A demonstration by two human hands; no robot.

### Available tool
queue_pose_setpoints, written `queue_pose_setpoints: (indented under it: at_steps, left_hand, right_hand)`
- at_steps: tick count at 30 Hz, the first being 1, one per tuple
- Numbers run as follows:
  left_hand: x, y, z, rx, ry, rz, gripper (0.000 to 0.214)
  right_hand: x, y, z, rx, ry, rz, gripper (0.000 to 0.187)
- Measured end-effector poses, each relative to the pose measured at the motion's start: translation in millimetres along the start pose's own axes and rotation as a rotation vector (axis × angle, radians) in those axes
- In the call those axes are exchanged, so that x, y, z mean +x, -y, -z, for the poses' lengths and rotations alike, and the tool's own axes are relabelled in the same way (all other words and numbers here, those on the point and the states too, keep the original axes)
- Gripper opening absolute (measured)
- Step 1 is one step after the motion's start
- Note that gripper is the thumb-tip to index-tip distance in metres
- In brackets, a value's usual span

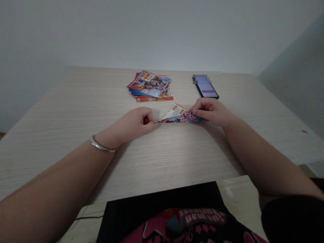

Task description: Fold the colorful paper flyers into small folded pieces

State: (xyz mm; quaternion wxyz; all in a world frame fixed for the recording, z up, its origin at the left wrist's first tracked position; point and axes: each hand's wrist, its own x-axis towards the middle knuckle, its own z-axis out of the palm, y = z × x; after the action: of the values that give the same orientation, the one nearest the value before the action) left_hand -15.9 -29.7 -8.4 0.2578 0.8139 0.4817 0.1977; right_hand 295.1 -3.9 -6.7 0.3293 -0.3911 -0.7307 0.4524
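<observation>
A colourful printed paper sheet (178,115), folded into a long narrow shape, lies on the light wooden table (76,111) between my hands. My left hand (136,122) is closed in a fist and pinches the sheet's left tip. A silver bangle (101,146) circles that wrist. My right hand (212,111) has its fingers curled and pressed down on the sheet's right end.
A stack of colourful printed papers (151,87) lies further back near the table's middle. A black phone (207,89) with a lit screen lies to its right. The table's front edge runs close to my body; a wall stands behind the table.
</observation>
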Motion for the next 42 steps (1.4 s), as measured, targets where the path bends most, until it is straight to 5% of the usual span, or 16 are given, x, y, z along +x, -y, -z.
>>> queue_pose_setpoints:
  at_steps: [4,8,11,14,20,26,33,38,42]
  left_hand:
    - [-0.2,8.7,5.8,0.108,-0.014,-0.045,0.008]
    - [0.8,16.4,9.0,0.132,-0.177,-0.037,0.010]
    - [1.6,18.9,6.4,0.186,-0.219,-0.190,0.019]
    - [3.8,21.5,0.2,0.252,-0.096,-0.405,0.039]
    - [7.8,24.2,-6.7,0.377,0.065,-0.597,0.040]
    - [2.6,-2.4,-0.1,0.534,0.087,-0.581,0.037]
    - [-2.5,-19.9,-0.4,0.563,0.133,-0.552,0.031]
    - [-3.0,-17.5,-2.9,0.505,0.143,-0.533,0.030]
    - [-1.5,-10.9,-6.8,0.462,0.064,-0.570,0.031]
  right_hand:
    - [-1.1,-6.0,5.0,0.032,-0.034,0.029,0.034]
    - [1.6,-12.6,3.7,-0.076,-0.041,0.136,0.024]
    - [6.9,-14.1,-2.7,-0.222,0.039,0.331,0.013]
    - [10.8,-13.1,-8.4,-0.303,0.088,0.458,0.010]
    - [9.2,-16.9,-4.7,-0.585,0.136,0.395,0.014]
    - [8.3,-12.2,-6.4,-0.827,0.130,0.313,0.033]
    - [14.1,-19.5,-19.8,-0.937,-0.036,0.211,0.061]
    - [21.5,-11.6,-24.2,-0.882,-0.058,0.261,0.022]
    - [20.1,-4.8,-29.3,-0.850,0.033,0.307,0.035]
